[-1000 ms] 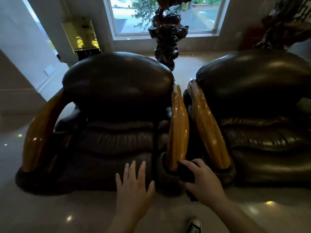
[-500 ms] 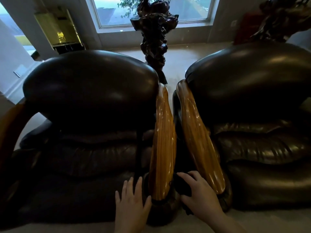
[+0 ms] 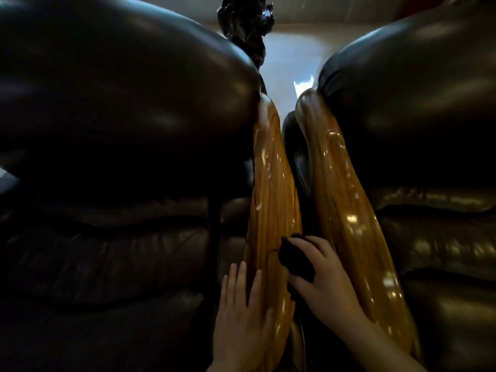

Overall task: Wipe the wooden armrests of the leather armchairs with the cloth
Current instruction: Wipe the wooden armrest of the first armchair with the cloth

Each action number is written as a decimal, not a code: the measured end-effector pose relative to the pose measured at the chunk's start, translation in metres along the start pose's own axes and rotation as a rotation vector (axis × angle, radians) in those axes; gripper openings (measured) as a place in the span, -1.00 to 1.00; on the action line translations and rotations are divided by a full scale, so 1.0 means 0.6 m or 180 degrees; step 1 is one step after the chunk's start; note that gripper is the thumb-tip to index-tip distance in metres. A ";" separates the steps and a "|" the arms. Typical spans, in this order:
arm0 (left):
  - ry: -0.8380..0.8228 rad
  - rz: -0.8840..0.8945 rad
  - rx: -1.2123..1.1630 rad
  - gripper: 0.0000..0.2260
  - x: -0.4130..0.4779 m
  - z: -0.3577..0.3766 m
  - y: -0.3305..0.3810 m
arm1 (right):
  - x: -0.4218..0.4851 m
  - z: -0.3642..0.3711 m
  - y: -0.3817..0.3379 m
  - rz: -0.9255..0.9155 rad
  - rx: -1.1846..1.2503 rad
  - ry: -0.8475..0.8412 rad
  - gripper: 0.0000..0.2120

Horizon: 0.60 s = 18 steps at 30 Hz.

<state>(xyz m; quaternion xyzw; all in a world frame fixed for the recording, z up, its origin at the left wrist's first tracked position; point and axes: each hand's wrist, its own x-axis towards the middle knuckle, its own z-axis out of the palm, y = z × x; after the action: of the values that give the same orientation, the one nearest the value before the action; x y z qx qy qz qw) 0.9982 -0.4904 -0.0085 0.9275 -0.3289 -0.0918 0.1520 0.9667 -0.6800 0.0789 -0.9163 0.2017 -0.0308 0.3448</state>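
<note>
Two dark leather armchairs stand side by side, the left armchair [image 3: 112,130] and the right armchair [image 3: 418,116]. Their glossy wooden armrests run down the middle, almost touching: the left chair's armrest [image 3: 271,189] and the right chair's armrest [image 3: 346,200]. My right hand [image 3: 322,283] is shut on a dark cloth [image 3: 294,257] and presses it against the inner side of the left chair's armrest. My left hand [image 3: 241,312] lies flat with fingers apart on the near end of that same armrest, holding nothing.
A dark carved wooden sculpture [image 3: 247,25] rises behind the gap between the chairs. Pale glossy floor [image 3: 290,60] shows beyond it. The leather seat cushions fill both sides of the view.
The view has moved much closer to the chairs. My right hand with the cloth has gone up onto the left chair's armrest, and my left hand has shifted from the seat front onto the armrest.
</note>
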 end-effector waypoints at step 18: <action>0.0694 -0.0072 0.0131 -0.34 0.094 0.082 -0.005 | 0.221 0.105 0.064 0.0194 0.0506 0.0884 -0.34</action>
<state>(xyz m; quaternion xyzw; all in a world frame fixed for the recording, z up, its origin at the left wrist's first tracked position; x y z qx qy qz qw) 1.0297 -0.5352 -0.0595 0.9386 -0.3018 0.0146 0.1667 1.0871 -0.7189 -0.0046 -0.8664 0.2721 -0.1626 0.3858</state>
